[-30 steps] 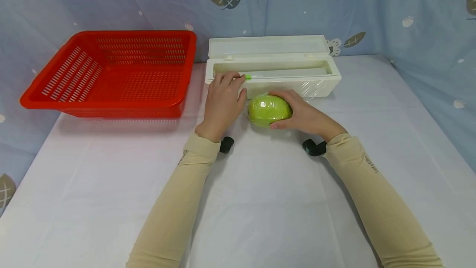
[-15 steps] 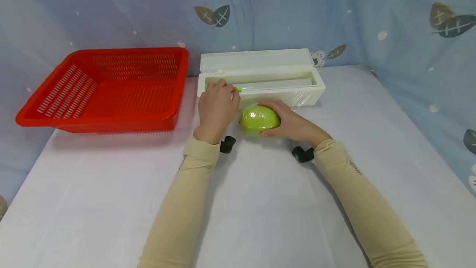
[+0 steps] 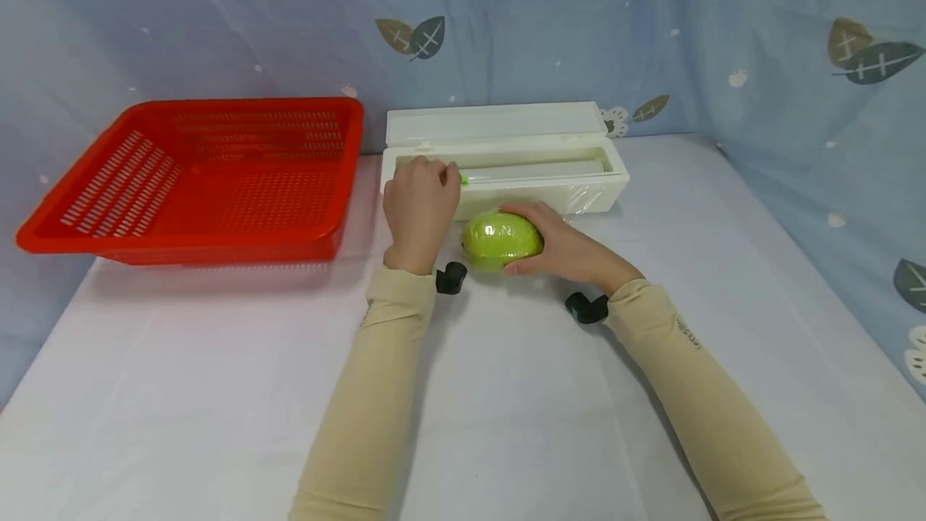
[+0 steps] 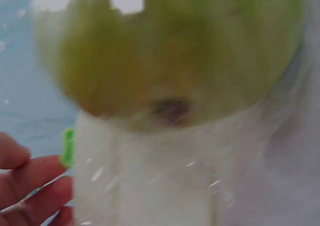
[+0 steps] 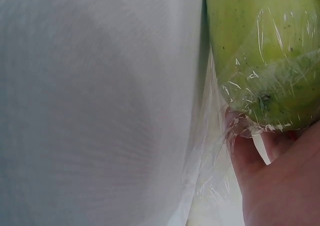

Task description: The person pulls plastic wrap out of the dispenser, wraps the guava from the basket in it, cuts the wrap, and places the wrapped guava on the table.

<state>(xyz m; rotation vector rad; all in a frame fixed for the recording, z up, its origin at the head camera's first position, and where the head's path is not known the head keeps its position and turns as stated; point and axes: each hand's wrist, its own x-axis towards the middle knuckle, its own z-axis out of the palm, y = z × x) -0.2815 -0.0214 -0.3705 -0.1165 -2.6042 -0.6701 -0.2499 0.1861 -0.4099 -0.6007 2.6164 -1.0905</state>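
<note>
The basket (image 3: 181,244) stands left of the box (image 3: 538,199), with the fruit (image 3: 501,240) before the box.

White-clothed table (image 3: 217,392), on it a red basket (image 3: 195,246), white box (image 3: 550,196), wrapped green fruit (image 3: 499,242).

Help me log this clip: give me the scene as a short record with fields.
Fruit: green, film-wrapped, in front of the box
Right grip: holds the fruit from its right
Left grip: at the box's front left, by the green tab; pinch unclear
Box: white, long, lid open
Film: clear, also on the box's front
Basket: red, slotted, left of the box
</note>
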